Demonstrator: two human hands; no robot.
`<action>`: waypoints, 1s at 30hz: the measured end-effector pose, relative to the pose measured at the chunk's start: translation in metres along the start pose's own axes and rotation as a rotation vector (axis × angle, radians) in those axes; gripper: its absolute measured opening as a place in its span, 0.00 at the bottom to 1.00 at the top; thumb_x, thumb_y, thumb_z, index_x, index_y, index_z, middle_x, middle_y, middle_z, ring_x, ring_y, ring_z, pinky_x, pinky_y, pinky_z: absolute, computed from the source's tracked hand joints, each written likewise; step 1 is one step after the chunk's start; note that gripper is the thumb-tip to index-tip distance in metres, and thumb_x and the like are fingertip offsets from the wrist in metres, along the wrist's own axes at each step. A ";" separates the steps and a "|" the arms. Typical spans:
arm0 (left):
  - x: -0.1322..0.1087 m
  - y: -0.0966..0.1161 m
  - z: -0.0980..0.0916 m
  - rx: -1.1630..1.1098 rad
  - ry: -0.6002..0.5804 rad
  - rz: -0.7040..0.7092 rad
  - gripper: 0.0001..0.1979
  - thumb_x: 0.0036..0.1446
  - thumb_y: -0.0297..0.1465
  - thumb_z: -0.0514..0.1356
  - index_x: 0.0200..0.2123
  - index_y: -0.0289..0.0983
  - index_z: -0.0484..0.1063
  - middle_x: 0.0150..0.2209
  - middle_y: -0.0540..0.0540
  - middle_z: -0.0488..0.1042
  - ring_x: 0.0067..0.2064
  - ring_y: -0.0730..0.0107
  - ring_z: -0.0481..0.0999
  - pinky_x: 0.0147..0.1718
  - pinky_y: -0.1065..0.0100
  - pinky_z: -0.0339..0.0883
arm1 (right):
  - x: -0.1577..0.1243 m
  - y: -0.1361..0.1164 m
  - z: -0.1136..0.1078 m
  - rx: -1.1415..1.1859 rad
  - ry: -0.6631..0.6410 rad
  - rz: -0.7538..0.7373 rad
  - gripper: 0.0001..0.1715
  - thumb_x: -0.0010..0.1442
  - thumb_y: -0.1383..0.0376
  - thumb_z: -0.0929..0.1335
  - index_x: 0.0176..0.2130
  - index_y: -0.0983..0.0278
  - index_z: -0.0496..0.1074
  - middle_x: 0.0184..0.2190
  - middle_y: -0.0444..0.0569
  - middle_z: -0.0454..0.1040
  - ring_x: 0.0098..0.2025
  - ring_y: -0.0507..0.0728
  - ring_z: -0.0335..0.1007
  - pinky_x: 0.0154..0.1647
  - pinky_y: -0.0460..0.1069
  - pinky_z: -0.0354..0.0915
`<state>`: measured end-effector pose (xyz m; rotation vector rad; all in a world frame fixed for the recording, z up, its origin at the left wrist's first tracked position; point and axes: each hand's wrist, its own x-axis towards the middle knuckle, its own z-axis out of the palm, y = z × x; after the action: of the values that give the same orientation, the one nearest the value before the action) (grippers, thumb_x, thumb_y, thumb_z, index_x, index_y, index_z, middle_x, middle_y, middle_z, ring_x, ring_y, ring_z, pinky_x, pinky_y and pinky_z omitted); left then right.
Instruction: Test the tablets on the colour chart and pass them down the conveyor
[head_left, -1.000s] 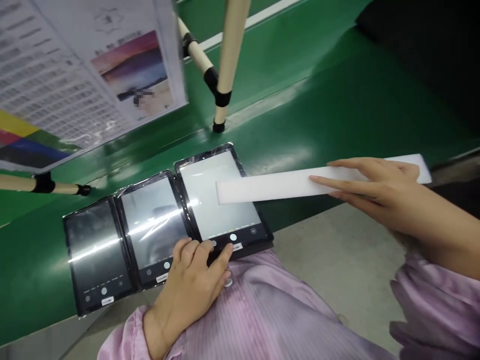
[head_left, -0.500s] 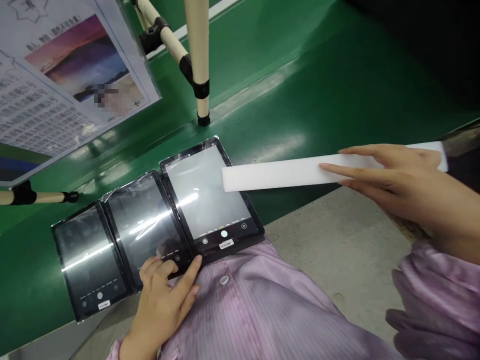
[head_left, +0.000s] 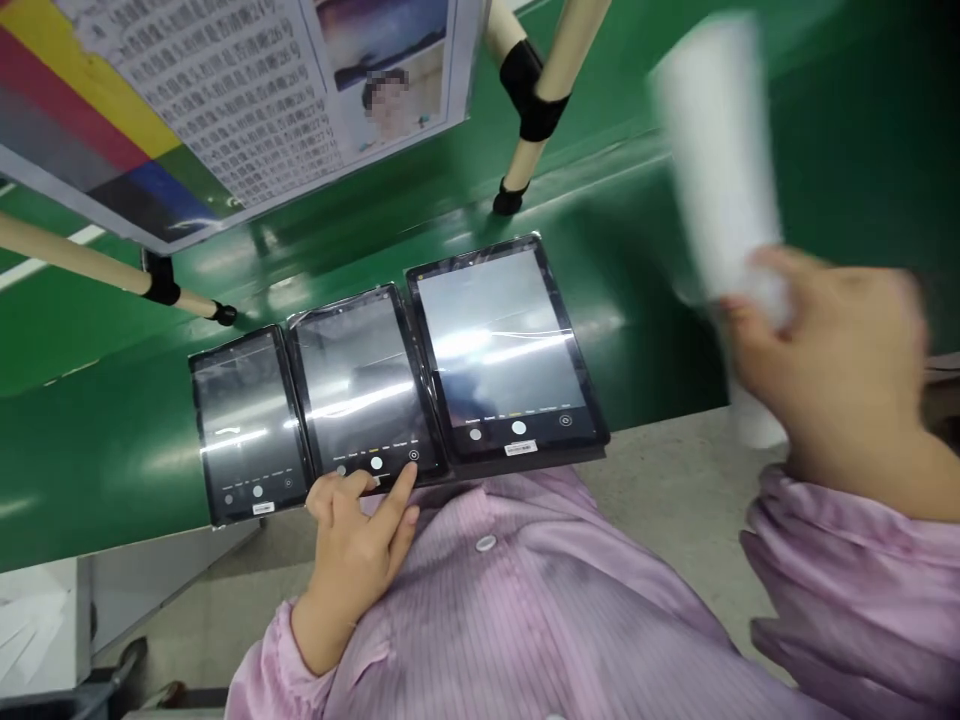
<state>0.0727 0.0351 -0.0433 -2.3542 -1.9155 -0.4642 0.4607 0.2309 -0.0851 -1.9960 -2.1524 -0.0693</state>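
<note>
Three tablets lie side by side at the table's near edge: a left tablet (head_left: 244,420), a middle tablet (head_left: 352,370) and a right tablet (head_left: 495,330). Their lit screens show a round white button with small icons along the lower edge, and bright light streaks reflect off them. The index finger of my left hand (head_left: 356,535) reaches to the lower right icon of the middle tablet; that hand holds nothing, its fingers apart. Off to the right, my right hand (head_left: 840,340) grips a long white foam-like bar (head_left: 720,150), raised nearly upright and blurred by motion.
A printed chart board (head_left: 285,170) stands behind the tablets on a cream pipe frame (head_left: 574,40) with black joints. Beneath lies the green table (head_left: 97,470). A white box-like surface with papers (head_left: 37,630) is at lower left.
The white bar has swung up from lying level over the right tablet to nearly upright. My left index finger now points onto the middle tablet's icon. The whole view has shifted.
</note>
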 end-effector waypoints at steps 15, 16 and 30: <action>-0.069 -0.065 -0.032 0.180 0.134 -0.253 0.17 0.65 0.37 0.56 0.46 0.35 0.81 0.34 0.44 0.63 0.38 0.60 0.65 0.48 0.50 0.52 | -0.053 -0.108 -0.003 1.426 -0.505 0.293 0.53 0.53 0.62 0.74 0.71 0.56 0.53 0.73 0.47 0.49 0.73 0.60 0.46 0.73 0.57 0.47; -0.073 -0.064 -0.032 0.194 0.132 -0.263 0.17 0.65 0.37 0.56 0.46 0.35 0.81 0.36 0.43 0.63 0.40 0.59 0.65 0.48 0.51 0.52 | -0.054 -0.109 -0.005 1.434 -0.506 0.317 0.53 0.53 0.62 0.74 0.71 0.56 0.53 0.73 0.48 0.49 0.73 0.60 0.46 0.73 0.56 0.46; -0.081 -0.066 -0.017 0.164 0.125 -0.547 0.18 0.65 0.38 0.55 0.51 0.45 0.80 0.47 0.36 0.65 0.50 0.50 0.63 0.53 0.45 0.54 | -0.051 -0.127 -0.015 1.385 -0.448 0.597 0.36 0.53 0.61 0.73 0.61 0.49 0.70 0.67 0.52 0.63 0.64 0.62 0.64 0.64 0.58 0.61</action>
<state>-0.0085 -0.0309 -0.0588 -1.6413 -2.4142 -0.4485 0.3402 0.1671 -0.0662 -1.5884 -0.9535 1.5568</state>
